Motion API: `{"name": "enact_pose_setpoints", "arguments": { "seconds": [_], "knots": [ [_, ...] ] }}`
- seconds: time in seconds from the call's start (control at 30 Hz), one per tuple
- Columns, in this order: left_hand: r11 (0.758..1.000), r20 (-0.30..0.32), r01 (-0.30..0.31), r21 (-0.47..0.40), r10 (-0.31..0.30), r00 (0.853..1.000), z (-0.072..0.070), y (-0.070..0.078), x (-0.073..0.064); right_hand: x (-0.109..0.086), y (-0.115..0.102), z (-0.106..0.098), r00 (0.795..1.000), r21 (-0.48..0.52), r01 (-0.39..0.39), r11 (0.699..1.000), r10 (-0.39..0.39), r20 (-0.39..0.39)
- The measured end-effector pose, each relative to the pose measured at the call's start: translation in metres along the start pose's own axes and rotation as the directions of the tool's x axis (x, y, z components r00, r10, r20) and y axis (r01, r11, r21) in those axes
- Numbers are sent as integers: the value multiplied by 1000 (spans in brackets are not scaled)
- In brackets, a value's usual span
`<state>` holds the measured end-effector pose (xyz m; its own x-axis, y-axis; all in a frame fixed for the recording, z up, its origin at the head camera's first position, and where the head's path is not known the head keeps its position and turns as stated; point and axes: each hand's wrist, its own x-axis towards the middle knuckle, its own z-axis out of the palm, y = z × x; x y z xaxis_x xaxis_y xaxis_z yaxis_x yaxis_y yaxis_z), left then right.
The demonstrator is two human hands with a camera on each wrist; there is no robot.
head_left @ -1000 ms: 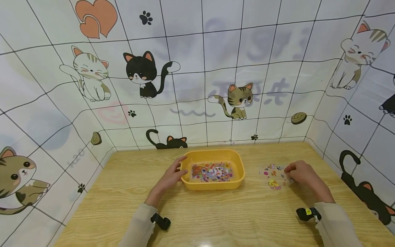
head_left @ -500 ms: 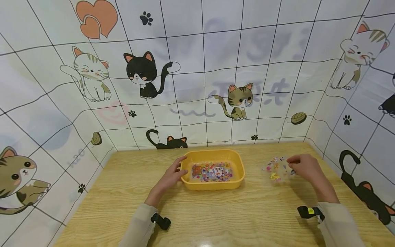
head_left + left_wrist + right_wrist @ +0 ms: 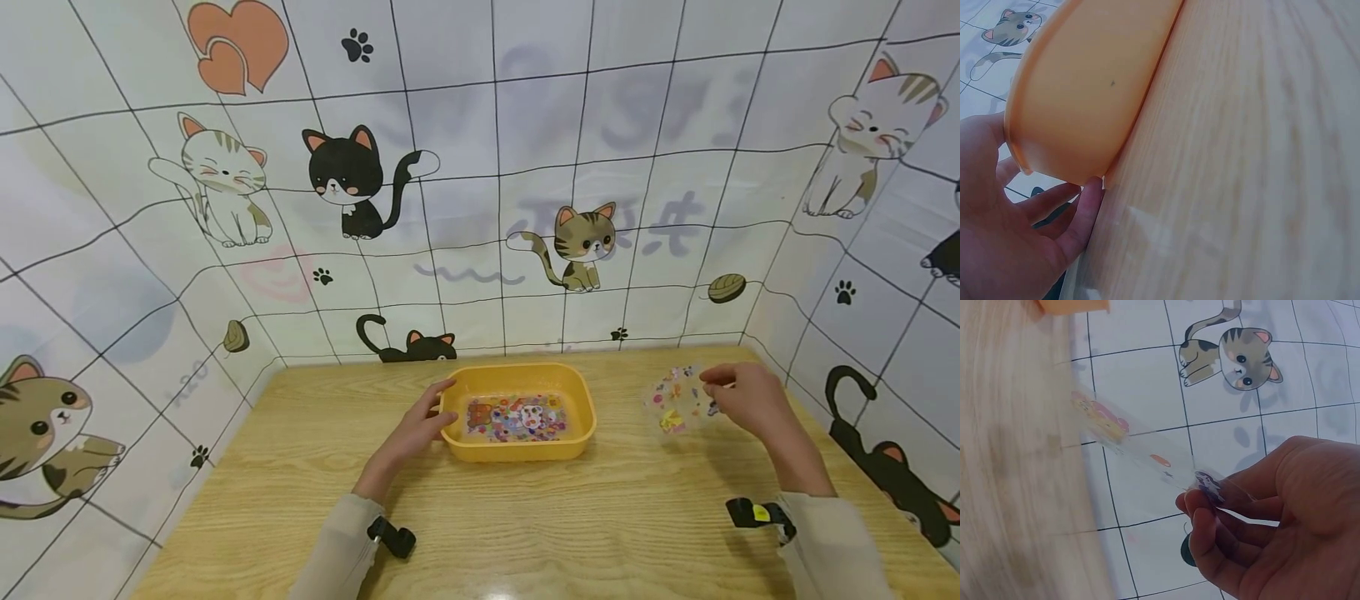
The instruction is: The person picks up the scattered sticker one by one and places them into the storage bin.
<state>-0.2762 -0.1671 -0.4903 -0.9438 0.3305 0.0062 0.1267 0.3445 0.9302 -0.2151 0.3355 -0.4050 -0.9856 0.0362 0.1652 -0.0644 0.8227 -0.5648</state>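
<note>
A yellow plastic tray (image 3: 517,452) with rounded corners stands on the table. My left hand (image 3: 411,427) grips its left end, with thumb and fingers spread along the rim and outer wall; the left wrist view shows fingertips against the wall (image 3: 1085,106). Inside the tray lies a clear sticker sheet (image 3: 516,418) crowded with small animal pictures. To the right, my right hand (image 3: 744,402) pinches the right edge of another clear sticker sheet (image 3: 672,421) between thumb and fingertips. This sheet (image 3: 1147,450) tilts above the table, with a few coloured stickers on it.
The wooden table (image 3: 510,525) runs back to a white wall covering (image 3: 465,192) printed with cats and grid lines. Side walls (image 3: 885,333) rise at left and right. A small black camera (image 3: 757,512) is worn on each wrist.
My right hand has lifted the clear sticker sheet off the table, moving it slightly up and to the right. My left hand and the tray have stayed in place.
</note>
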Motion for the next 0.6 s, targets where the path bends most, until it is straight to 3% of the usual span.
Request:
{"name": "enact_pose_setpoints", "arguments": {
  "seconds": [0.6],
  "knots": [
    [1000,-3,3,8,-3,1000,0,-1,0,-2,-19,-7,996,-13,22,1000,-23,-81]
  ]
}}
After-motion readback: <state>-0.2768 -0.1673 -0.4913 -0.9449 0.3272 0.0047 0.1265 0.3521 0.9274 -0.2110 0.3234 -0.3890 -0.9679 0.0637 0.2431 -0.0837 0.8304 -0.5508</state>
